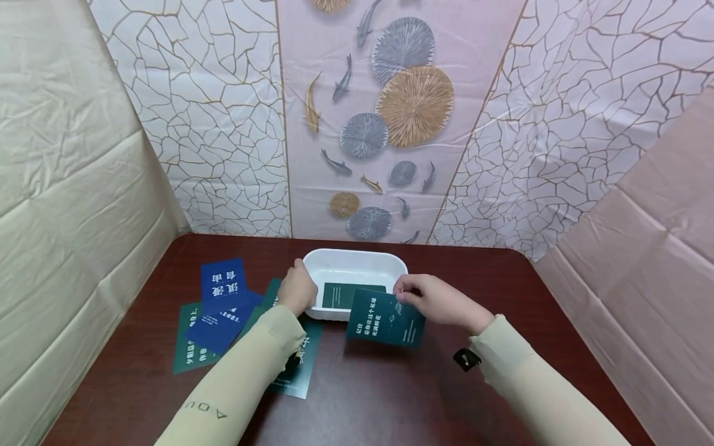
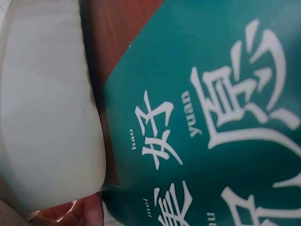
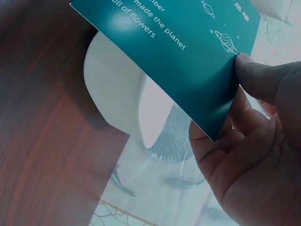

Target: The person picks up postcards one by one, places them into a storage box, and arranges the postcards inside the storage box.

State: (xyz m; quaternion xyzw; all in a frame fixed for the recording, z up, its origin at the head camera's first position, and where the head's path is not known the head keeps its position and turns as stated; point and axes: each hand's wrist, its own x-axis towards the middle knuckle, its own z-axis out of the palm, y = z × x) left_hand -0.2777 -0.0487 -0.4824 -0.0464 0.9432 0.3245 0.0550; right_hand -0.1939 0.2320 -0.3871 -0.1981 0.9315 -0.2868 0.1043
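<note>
My left hand (image 1: 297, 288) grips the left end of a white plastic tray (image 1: 357, 254); in the left wrist view, fingertips (image 2: 94, 209) show at the tray's edge. A dark green card with white print (image 1: 385, 319) is pinched at its edge between thumb and fingers of my right hand (image 1: 440, 300). It hangs tilted over the tray's front right side. The right wrist view shows English words and small planet drawings on the card (image 3: 188, 52). Inside the tray lies another green card (image 1: 337, 296), partly hidden by the held one.
Left of the tray, blue cards (image 1: 223, 279) overlap a green card (image 1: 184, 356) on the dark red table (image 1: 401, 396). More green cards (image 1: 304, 371) lie beneath my left forearm. Patterned cloth (image 1: 223, 124) hangs behind the table, with plain cloth at both sides.
</note>
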